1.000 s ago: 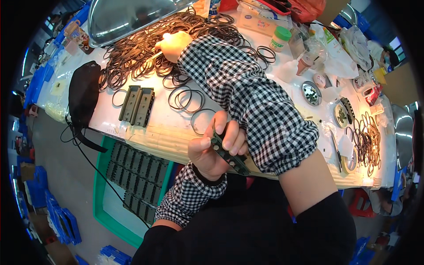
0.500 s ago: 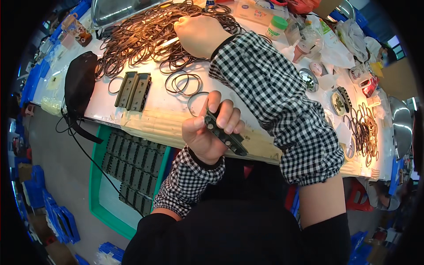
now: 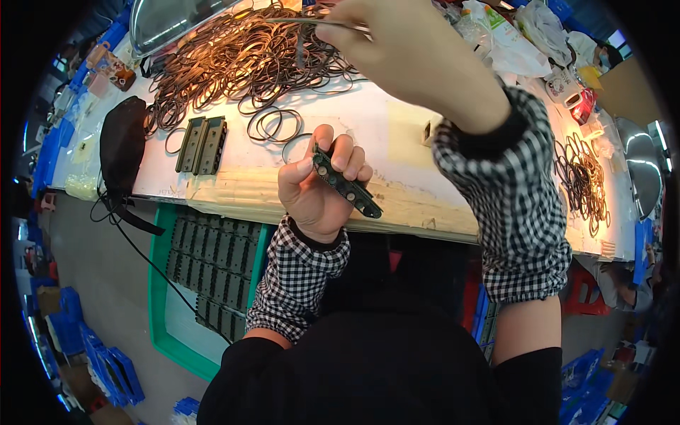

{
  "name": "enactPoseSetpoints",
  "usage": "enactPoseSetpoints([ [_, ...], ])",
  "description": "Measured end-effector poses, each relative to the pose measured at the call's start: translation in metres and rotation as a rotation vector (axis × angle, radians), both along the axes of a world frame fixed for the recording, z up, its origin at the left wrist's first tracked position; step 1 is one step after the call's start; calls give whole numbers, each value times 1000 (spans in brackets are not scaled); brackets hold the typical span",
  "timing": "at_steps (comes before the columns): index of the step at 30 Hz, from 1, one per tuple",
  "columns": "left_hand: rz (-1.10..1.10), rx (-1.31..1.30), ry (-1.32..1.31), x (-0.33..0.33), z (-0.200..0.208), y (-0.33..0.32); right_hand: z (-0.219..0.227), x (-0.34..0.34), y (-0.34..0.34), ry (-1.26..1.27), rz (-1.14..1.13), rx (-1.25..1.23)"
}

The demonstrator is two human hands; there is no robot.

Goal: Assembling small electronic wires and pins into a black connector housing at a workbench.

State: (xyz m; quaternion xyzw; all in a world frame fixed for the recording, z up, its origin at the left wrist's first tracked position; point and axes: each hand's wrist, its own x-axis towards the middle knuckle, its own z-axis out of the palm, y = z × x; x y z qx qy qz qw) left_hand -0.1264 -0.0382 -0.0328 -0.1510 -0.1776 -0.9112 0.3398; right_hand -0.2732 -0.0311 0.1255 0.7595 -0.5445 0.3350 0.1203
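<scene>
My left hand point(image 3: 320, 191) is closed round a slim dark green part point(image 3: 347, 180) with round metal spots along it, held tilted just above the table's front edge. Further up, my right hand point(image 3: 397, 53) pinches a thin metal tool point(image 3: 312, 20) that looks like tweezers. Its tip reaches over a large tangled heap of dark rubber bands point(image 3: 241, 64); whether it grips a band I cannot tell. Several loose bands point(image 3: 276, 126) lie between the heap and my left hand. Two similar green parts point(image 3: 202, 145) lie side by side on the table to the left.
A black pouch point(image 3: 123, 145) with a cable lies at the table's left edge. Below it stands a green tray point(image 3: 157, 312) with rows of green parts. A smaller band pile point(image 3: 584, 180) and plastic bags point(image 3: 520, 42) are at the right. A clear curved cover point(image 3: 166, 25) stands at the back.
My right hand has risen off the band heap and swung right and closer, bringing the tool up with it. My left hand, still holding the green part, has shifted slightly left and up in view.
</scene>
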Motion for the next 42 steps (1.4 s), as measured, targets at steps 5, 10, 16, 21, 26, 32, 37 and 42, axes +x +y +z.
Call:
enactPoseSetpoints([
  [5,-30,-75,-54,-3,0,2,-16,-20,82,-308,-77,74],
  [10,-53,-130,-242,-2,6,16,-44,-19,129,-712,-247,264],
  [16,-253,-274,-375,-8,22,27,-70,-26,144,-838,-218,276],
  [21,-340,-93,-191,-7,16,28,-79,-37,147,-994,-197,323],
  [26,-354,-5,-110,-11,17,29,-91,-43,148,-1237,-69,382],
  [32,-359,-17,-87,-13,15,28,-89,-45,149,-1314,-25,483],
  [37,-333,0,-96,-14,15,27,-91,-46,148,-1372,-14,555],
  [42,-332,3,-72,-15,14,26,-92,-45,145,-1419,15,584],
])
